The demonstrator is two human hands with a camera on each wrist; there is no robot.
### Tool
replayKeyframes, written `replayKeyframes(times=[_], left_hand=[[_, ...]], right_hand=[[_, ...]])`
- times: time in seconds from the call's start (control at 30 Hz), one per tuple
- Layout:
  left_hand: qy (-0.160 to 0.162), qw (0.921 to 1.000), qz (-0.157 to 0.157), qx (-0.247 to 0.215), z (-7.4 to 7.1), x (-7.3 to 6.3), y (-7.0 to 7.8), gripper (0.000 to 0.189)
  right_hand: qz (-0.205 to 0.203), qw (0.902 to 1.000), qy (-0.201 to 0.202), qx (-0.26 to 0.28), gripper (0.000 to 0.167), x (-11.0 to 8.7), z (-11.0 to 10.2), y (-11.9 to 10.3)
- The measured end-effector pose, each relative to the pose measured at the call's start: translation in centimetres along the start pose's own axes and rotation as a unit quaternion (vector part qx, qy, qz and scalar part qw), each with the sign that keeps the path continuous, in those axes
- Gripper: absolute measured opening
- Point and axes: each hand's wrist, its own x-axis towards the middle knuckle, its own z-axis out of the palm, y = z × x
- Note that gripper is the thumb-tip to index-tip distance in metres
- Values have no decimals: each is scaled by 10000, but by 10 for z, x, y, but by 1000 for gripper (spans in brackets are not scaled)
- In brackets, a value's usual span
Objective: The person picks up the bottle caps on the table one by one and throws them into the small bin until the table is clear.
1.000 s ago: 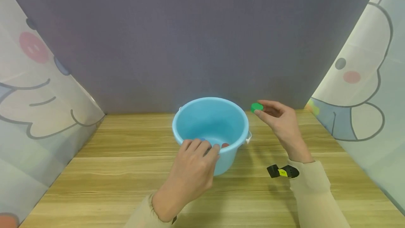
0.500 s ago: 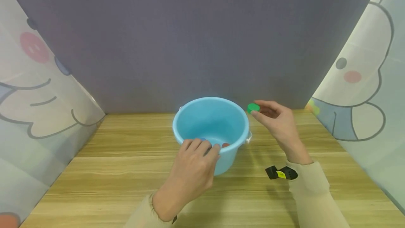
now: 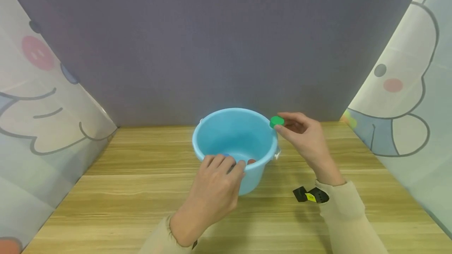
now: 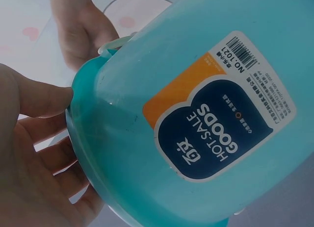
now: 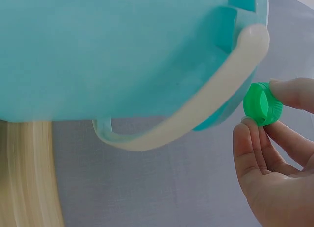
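A light blue plastic bucket (image 3: 252,179) stands upright on the wooden table. My left hand (image 3: 213,195) grips its near rim, thumb outside and fingers over the edge, as the left wrist view confirms. A green bottle cap (image 3: 276,121) is pinched between thumb and fingers of my right hand (image 3: 308,139). In the right wrist view the cap (image 5: 263,104) shows its hollow side and ridged edge, just beyond the bucket's rim. Inside the bucket, partly hidden, lie a small red thing (image 3: 251,161) and a blue one (image 3: 226,155).
A white handle (image 5: 196,107) hangs down the bucket's side. The table (image 3: 141,199) meets a grey panel (image 3: 226,50) behind the bucket. Panels with cartoon prints flank both sides. A printed label (image 4: 216,114) is stuck on the bucket's wall.
My right hand has moved left with the green bottle cap, from beside the bucket up to its right rim in the head view. The left hand and bucket have stayed put.
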Motion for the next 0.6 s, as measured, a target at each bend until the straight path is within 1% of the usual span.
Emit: replayKeyframes(times=[0.2,0.4,0.6], left_hand=[[-84,9999,-38,-50,-1,0,0,11],[-61,9999,-53,-88,-2,0,0,11],[-23,10000,-8,-28,-1,-1,0,13]], right_hand=[[-145,9999,-4,-46,35,-1,2,-2],[-231,9997,-29,-57,34,-2,4,-4],[-478,9987,-102,167,33,-3,11,-6]])
